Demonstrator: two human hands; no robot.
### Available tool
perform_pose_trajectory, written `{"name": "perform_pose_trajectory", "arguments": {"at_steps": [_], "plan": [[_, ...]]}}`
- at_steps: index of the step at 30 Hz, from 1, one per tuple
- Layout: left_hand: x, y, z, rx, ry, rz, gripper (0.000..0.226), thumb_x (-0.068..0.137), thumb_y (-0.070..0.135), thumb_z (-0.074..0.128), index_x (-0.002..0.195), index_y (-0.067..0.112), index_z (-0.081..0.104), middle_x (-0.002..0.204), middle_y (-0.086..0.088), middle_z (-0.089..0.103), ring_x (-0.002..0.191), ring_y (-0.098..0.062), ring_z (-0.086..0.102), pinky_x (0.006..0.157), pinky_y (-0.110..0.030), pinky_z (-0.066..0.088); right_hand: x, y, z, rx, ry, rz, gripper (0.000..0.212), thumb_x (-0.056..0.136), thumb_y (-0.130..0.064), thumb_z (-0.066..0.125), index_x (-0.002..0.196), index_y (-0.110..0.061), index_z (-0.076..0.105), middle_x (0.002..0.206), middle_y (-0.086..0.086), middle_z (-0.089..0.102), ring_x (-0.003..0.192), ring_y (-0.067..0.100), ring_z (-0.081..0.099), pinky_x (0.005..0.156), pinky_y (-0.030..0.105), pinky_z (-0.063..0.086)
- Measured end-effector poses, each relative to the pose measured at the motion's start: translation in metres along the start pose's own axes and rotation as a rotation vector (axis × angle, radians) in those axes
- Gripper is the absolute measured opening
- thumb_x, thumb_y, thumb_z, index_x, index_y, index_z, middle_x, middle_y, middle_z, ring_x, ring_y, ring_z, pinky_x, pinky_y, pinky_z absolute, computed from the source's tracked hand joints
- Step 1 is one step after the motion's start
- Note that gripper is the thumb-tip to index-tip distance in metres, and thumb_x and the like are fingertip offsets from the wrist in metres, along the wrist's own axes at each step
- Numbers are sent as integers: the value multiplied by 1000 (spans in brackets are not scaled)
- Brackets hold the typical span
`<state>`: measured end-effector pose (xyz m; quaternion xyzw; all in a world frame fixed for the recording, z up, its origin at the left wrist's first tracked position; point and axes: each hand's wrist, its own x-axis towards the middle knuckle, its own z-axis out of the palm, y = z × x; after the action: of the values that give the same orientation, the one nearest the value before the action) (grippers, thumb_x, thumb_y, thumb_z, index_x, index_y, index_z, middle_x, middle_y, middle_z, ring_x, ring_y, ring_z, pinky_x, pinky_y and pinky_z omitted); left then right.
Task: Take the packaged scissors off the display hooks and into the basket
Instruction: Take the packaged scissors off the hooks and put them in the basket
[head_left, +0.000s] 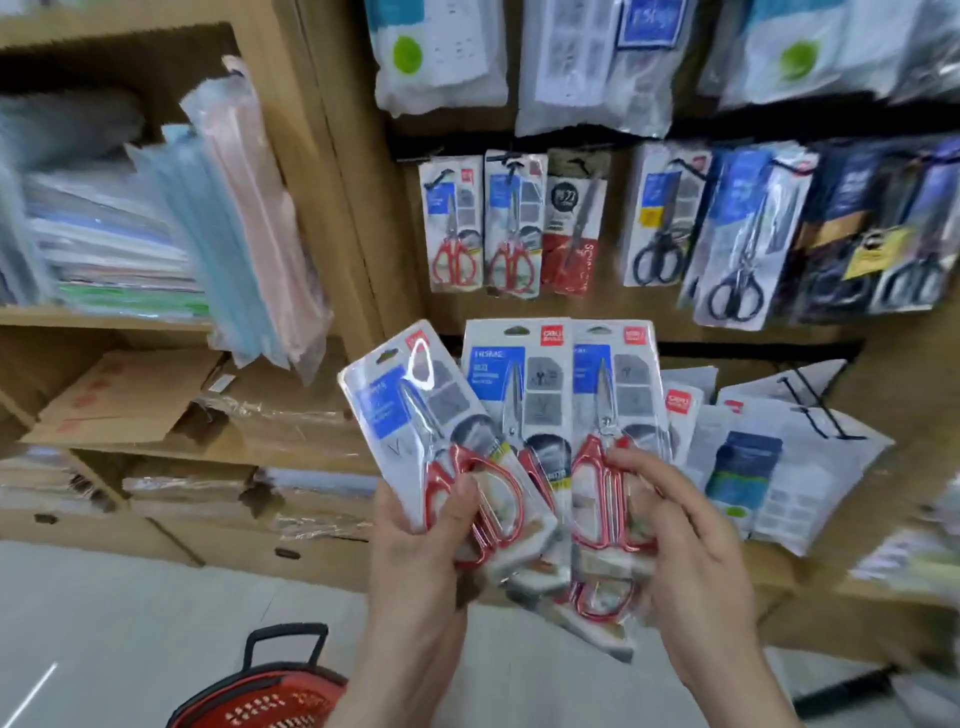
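Observation:
Both hands hold a fan of red-handled packaged scissors in front of the display wall. My left hand (421, 525) grips the leftmost, tilted pack (410, 415) by its lower end. My right hand (675, 525) grips the rightmost pack (610, 395), thumb across the red handles. A middle pack (511, 379) stands between them, and more packs show below. Two more red-handled packs (483, 223) hang on hooks above. The red basket (270, 691) with a black handle sits on the floor at the lower left.
Black-handled scissors packs (737, 228) hang to the right, and white packets (592, 62) hang on the row above. Bare black hooks (815, 405) stick out at the right over flat packets. Shelves at the left hold stacked folders (156, 223) and cardboard boxes (124, 400).

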<state>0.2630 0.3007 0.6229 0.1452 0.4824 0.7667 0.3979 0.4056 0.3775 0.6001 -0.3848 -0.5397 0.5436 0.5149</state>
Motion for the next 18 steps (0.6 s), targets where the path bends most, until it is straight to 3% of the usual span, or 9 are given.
{"name": "perform_pose_trajectory", "arguments": {"at_steps": [2,4,6,9,12,15,18], "plan": [[3,-11,16,41,-8,-23,50,74,19,70,122,21,58,106,-12,75,86,-28,75,61,-42,60,5,-3,-4,-30,-59,-34,11,85,-25,74,92,-34,75,103,-12,73,100,7,67,84,18,52],[6,-19,26,89,-18,-22,50,75,23,71,124,23,58,111,-11,74,99,-33,73,83,-56,57,10,1,-5,-62,-78,-22,34,66,-32,89,94,-32,71,104,-6,72,102,14,67,84,29,56],[13,-21,30,141,-24,-38,46,78,30,71,123,28,60,114,-9,73,105,-33,71,94,-60,52,17,3,-6,-53,-59,5,37,58,-32,84,90,-31,68,101,-8,70,90,13,69,72,26,58],[33,-19,28,237,-58,-117,30,89,36,63,119,31,63,110,-7,75,101,-30,72,87,-54,57,30,5,-6,-14,-92,-19,29,60,-24,83,83,-31,66,93,-7,67,83,15,66,72,24,56],[60,-11,31,260,-104,-111,25,91,22,63,116,22,65,106,-9,76,99,-32,72,88,-52,56,42,5,-2,-28,-66,-21,24,62,-21,80,80,-29,66,90,-9,67,89,1,63,74,9,48],[94,3,33,252,-187,-84,41,85,0,66,119,22,60,107,-6,76,97,-28,73,83,-47,58,52,8,3,-36,-30,16,20,72,-13,78,79,-29,67,93,-12,69,90,0,65,77,15,50],[128,19,37,285,-281,-122,54,80,-1,70,124,28,56,107,-7,75,94,-30,74,80,-51,58,65,7,12,-20,34,34,18,79,-6,74,80,-23,68,88,-10,69,79,-2,66,64,13,51]]}}
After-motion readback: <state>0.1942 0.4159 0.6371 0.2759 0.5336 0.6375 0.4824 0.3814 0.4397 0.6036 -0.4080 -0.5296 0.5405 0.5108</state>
